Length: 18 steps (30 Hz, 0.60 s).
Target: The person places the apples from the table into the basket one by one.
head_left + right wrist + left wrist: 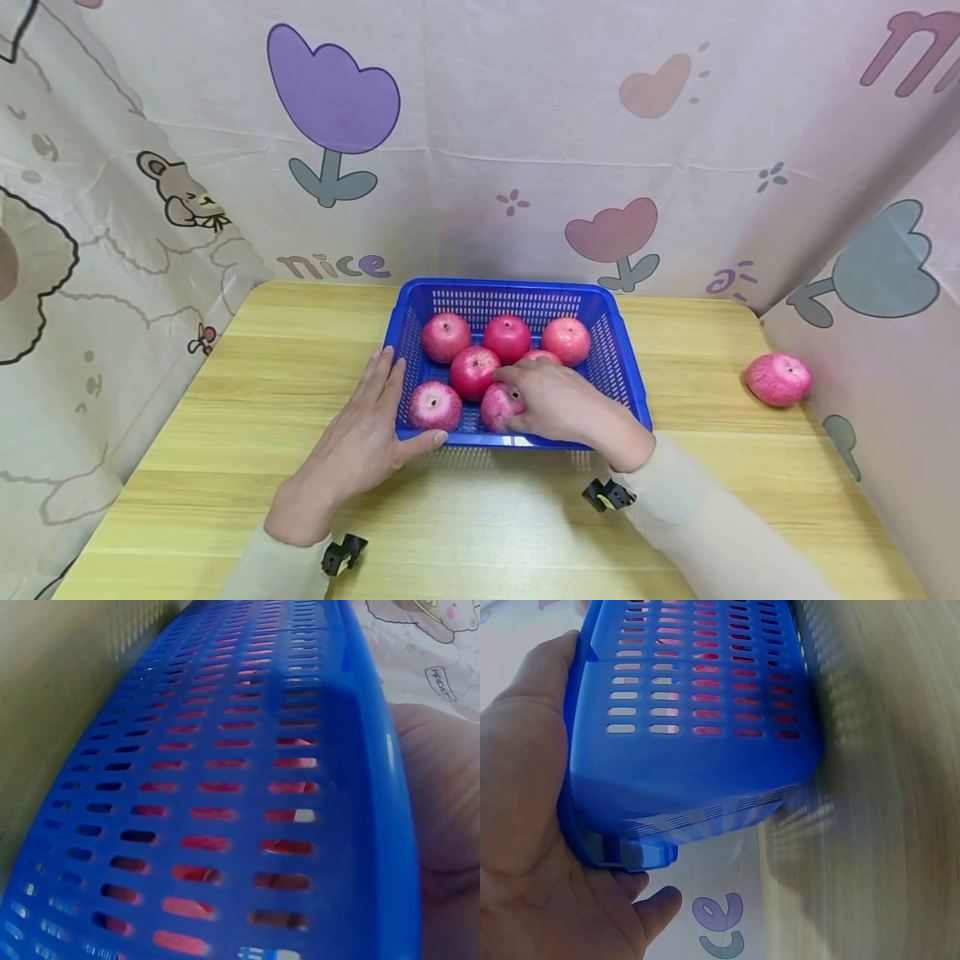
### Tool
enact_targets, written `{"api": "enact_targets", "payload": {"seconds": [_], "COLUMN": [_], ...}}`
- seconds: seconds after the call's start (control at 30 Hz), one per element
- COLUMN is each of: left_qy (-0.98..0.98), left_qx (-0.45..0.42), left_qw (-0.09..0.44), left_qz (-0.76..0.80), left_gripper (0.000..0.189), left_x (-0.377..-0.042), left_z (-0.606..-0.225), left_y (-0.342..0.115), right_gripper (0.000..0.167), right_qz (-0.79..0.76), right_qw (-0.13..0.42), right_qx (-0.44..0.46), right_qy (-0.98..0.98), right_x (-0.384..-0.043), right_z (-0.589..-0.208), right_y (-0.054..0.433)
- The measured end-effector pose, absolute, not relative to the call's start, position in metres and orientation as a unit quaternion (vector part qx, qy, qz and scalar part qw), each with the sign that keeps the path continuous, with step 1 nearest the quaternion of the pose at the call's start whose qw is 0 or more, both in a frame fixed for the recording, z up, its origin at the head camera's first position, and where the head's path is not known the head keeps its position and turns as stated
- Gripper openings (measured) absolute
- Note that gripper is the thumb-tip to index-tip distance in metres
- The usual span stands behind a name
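A blue plastic basket (637, 392) with slotted walls holds several red apples (446, 337). My left hand (363, 437) rests against its front-left corner, the fingers extended along the left rim and the thumb along the front rim. Up close in the left wrist view, the left palm (525, 825) lies against the basket's rim. My right hand (558, 404) reaches over the front rim and grips a streaky pink-red apple (498, 406) by the front wall. Another apple (542, 357) is partly hidden behind that hand. In the right wrist view, the basket wall (225, 765) hides the fingers.
One more pink-red apple (778, 380) lies apart at the table's right edge, near the curtain. The basket stands toward the back of the wooden table (480, 533). A printed curtain (480, 108) hangs behind and at both sides.
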<state>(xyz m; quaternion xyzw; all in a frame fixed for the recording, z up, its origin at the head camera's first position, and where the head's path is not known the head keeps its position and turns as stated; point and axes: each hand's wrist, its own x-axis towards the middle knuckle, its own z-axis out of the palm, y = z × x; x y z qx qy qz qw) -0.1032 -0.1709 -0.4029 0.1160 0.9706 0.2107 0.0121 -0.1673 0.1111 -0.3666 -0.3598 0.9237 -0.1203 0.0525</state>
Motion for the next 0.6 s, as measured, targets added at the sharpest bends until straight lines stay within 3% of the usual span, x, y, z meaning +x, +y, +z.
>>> {"api": "enact_targets", "payload": {"seconds": [0.4, 0.6], "left_qy": [0.971, 0.97], "left_qx": [0.113, 0.118], "left_qw": [0.016, 0.012], "left_qz": [0.212, 0.21], "left_gripper": [0.13, 0.129], "left_x": [-0.1023, -0.1025], "left_z": [-0.4028, -0.4031], "left_y": [-0.1712, -0.1715], "right_gripper": [0.041, 0.024], "right_qz": [-0.092, -0.096], "right_qw": [0.042, 0.072], "right_qx": [-0.366, -0.359], "right_qy": [0.925, 0.926], "right_x": [-0.1699, -0.1709], "right_z": [-0.3727, -0.3678], "right_y": [0.1064, 0.1091]}}
